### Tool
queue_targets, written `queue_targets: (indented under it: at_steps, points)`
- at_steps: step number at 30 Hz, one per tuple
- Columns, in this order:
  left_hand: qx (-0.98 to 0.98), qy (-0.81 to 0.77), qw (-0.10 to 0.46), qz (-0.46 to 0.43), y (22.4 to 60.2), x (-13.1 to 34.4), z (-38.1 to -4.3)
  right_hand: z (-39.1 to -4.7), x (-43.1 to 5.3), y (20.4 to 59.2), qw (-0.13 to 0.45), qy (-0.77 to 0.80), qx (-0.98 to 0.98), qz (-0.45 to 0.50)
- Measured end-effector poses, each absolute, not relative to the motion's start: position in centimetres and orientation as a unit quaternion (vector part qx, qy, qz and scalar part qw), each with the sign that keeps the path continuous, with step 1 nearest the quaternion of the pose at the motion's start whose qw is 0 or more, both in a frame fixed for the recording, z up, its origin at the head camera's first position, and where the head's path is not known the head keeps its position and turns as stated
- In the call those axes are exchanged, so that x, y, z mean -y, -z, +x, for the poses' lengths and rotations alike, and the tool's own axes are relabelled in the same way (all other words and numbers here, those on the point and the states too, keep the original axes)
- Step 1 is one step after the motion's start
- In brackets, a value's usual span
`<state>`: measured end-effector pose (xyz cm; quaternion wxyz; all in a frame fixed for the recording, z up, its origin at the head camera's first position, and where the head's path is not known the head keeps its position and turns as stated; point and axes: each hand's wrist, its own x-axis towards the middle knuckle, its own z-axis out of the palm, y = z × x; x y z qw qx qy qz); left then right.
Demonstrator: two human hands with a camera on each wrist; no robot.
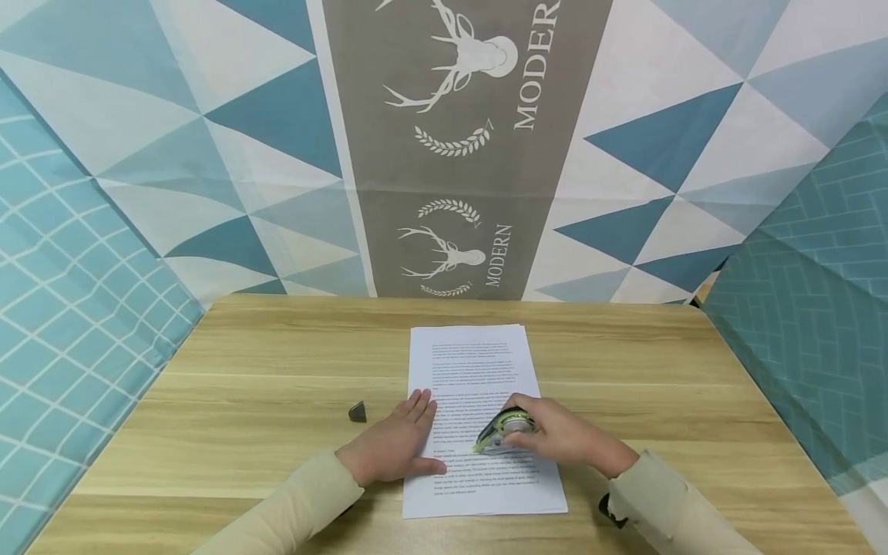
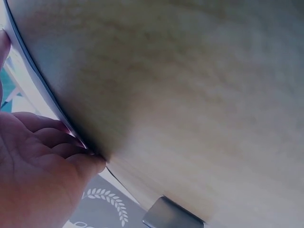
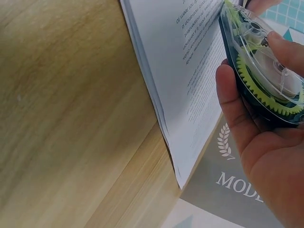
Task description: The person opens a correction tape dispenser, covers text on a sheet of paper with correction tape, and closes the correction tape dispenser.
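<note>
A stack of printed paper sheets (image 1: 479,358) lies on the table. My left hand (image 1: 395,443) rests flat over the left side of the sheets, thumb spread toward the lower text. In my right hand (image 1: 565,432) is a correction tape dispenser (image 1: 498,435), gripped between thumb and fingers. Its narrow tip points left, right at a gap between the text paragraphs. The right wrist view shows the dispenser's clear shell and green toothed wheel (image 3: 259,85). A small dark cap (image 1: 357,412) lies left of the paper, near my left fingers, and appears also in the left wrist view (image 2: 175,213).
The wood-grain table (image 1: 277,347) extends to both sides of the paper. Behind it hangs a patterned cloth (image 1: 444,169) with deer heads and triangles. Blue-green tiled cloths (image 1: 69,293) flank both sides.
</note>
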<state>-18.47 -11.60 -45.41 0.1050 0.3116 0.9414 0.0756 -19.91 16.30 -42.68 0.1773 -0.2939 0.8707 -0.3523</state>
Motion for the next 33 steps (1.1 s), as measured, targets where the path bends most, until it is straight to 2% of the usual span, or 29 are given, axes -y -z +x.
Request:
queue_targets:
  at_steps: [33]
  points:
    - [-0.941,-0.098,0.105,0.306,45.4,11.7,-18.5,-19.5,-17.2,43.7,0.158,0.411,-0.86,-0.259]
